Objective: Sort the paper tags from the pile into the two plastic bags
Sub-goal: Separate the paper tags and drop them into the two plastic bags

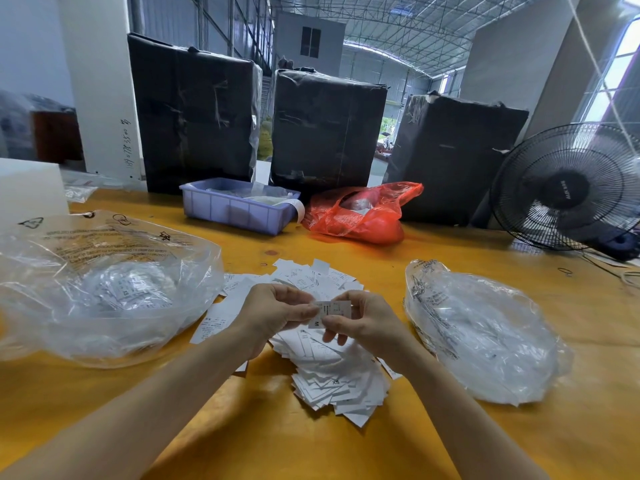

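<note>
White paper tags being read above the loose pile (329, 372).
Both hands, left hand (273, 315) and right hand (363, 322), pinch small white "M" tags (323, 311) by their edges; flimsy and light, best held at a corner. Clear crinkled plastic bags lie left (104, 289) and right (485, 334) on the yellow table (277, 445).

Tag pile (325, 368) sat centre, near edge. Big clear bag (104, 289) crowded pile's left, touching it. Smaller clear bag (485, 334) lay right, narrow strip of bare table (391, 271) between. Far side blocked: blue bin (239, 209), red bag (360, 216), fan (568, 188) far right. Open tabletop lay between pile and bin.
</note>
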The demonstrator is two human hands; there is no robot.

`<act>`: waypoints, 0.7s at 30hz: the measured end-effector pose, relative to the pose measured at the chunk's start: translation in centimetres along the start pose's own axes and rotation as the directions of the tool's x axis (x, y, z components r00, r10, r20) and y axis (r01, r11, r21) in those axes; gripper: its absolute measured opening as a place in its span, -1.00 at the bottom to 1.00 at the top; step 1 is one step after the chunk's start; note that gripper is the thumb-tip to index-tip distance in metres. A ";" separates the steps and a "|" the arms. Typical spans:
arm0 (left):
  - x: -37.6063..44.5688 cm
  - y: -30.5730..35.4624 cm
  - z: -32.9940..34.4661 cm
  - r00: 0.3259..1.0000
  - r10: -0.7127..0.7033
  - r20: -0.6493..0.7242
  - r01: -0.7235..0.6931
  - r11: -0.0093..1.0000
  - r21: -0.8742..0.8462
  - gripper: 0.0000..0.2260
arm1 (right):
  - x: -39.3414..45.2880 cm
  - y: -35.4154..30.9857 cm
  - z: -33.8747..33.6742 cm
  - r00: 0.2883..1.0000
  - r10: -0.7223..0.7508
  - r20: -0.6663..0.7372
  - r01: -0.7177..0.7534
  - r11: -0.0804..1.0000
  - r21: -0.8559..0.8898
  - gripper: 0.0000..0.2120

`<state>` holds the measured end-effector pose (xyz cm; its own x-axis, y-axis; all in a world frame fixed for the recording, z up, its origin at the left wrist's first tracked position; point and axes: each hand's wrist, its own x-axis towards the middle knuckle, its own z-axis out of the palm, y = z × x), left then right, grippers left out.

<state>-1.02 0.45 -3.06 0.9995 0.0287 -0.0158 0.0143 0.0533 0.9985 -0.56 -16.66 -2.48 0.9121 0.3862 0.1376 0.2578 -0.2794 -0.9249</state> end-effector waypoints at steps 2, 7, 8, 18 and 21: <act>-0.1 -0.2 0.2 1.000 -0.001 0.025 0.000 1.000 0.020 -0.86 | 0.0 0.1 0.2 0.999 0.025 0.025 -0.024 0.999 -0.035 -0.83; -0.2 -0.5 0.5 0.999 -0.001 0.038 0.001 1.000 -0.006 -0.88 | -0.1 0.2 0.1 0.992 0.049 0.116 -0.038 0.995 -0.097 -0.69; -0.2 -0.5 0.6 0.999 -0.001 0.033 0.002 1.000 -0.029 -0.89 | -0.2 0.1 0.2 0.992 0.042 0.117 -0.027 0.992 -0.121 -0.64; -0.3 0.0 1.4 0.990 -0.088 -0.114 0.039 0.926 -0.376 -0.95 | 0.3 0.3 1.4 0.927 -0.242 -0.287 0.220 0.970 -0.106 -0.83; -0.4 0.0 1.8 0.987 -0.132 -0.094 0.079 0.898 -0.434 -0.94 | 0.3 0.4 2.1 0.927 -0.282 -0.248 0.237 0.952 -0.194 -0.85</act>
<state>-1.38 -1.33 -2.93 0.9816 0.1146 -0.1525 0.0791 0.4830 0.8720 -0.86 -14.82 -3.59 0.8519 0.2184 0.4760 0.5237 -0.3449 -0.7790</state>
